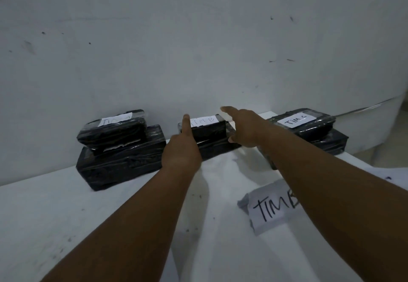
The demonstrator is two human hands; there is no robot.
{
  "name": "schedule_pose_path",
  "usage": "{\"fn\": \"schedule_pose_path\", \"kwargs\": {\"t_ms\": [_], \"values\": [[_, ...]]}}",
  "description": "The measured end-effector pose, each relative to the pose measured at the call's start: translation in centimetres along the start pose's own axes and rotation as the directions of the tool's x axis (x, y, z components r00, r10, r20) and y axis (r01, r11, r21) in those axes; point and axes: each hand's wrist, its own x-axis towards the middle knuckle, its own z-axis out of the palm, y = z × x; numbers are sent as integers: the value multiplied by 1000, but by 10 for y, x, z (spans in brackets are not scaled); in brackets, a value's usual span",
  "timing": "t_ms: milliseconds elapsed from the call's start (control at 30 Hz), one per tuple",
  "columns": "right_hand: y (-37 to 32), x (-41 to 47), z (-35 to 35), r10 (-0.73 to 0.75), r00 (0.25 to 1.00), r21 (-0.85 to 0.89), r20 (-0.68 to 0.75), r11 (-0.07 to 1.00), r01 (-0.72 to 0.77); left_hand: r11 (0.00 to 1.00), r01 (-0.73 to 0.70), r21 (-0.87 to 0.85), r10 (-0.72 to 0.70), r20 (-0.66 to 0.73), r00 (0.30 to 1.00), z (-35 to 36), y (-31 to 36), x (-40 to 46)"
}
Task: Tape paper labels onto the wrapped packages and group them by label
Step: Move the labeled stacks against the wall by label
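hands flank the middle stack (207,138) against the wall (198,38). left hand (182,149) rests on its left end, index finger stretched up along the edge of the top package, other fingers hidden behind the hand so i cannot tell how they curl. right hand (242,127) lies over the right end, index pointing past the far corner, thumb tucked low toward the lower package; nothing looks pinched.

the top package's label (202,120) sits between the two index fingers, its long axis running left to right across the view, so both hands are about equally near. likely they are pressing or squaring this stack.

left stack (120,149) and right stack (306,131) stand well apart on either side, each with a labelled package on top. a loose label (271,206) lies on the table (66,215) nearer the person, partly under the right forearm, so the right hand is nearer to it.
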Motion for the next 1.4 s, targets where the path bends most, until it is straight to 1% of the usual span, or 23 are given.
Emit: {"fn": "schedule_pose_path", "kwargs": {"t_ms": [67, 167, 267, 367, 433, 500, 600, 700, 767, 900, 967, 1033, 1167, 1400], "values": [[3, -22, -10, 34, 999, 39, -19, 999, -33, 996, -13, -84, 13, 1, 1000, -11, 8, -16], [9, -64, -22, 143, 989, 135, -23, 981, -139, 971, -15, -240, 31, 64, 997, -20, 19, -48], [14, -109, -19, 203, 978, 154, -49, 969, -193, 897, 18, -442, 44, 129, 991, -17, 27, -89], [16, -149, -5, 262, 960, 189, -97, 952, -241, 835, 71, -546, 62, 221, 973, -5, 35, -129], [13, -171, 5, 307, 944, 205, -120, 938, -279, 819, 117, -562, 49, 272, 961, 7, 40, -149], [10, -182, 13, 315, 938, 214, -141, 935, -282, 814, 138, -564, 29, 276, 961, 20, 41, -161], [4, -190, 13, 309, 931, 217, -194, 939, -266, 796, 120, -594, 22, 227, 974, 28, 40, -173], [3, -195, 9, 334, 908, 123, -252, 942, -312, 786, 85, -613, 27, 172, 985, 33, 39, -176], [2, -200, 9, 374, 898, 119, -230, 927, -356, 787, 93, -610, 14, 169, 986, 35, 38, -175], [4, -203, 20, 425, 892, 169, -152, 901, -400, 803, 99, -588, 10, 180, 984, 36, 35, -173], [6, -203, 25, 423, 897, 246, -128, 890, -385, 809, 105, -578, 12, 196, 980, 35, 33, -174], [6, -203, 28, 391, 912, 304, -125, 890, -339, 814, 108, -571, 15, 206, 978, 34, 31, -174], [5, -200, 31, 300, 942, 321, -149, 916, -241, 820, 128, -558, -10, 210, 978, 31, 26, -177], [-4, -191, 34, 227, 961, 361, -159, 919, -158, 867, 111, -485, -36, 161, 986, 24, 16, -178]]}}
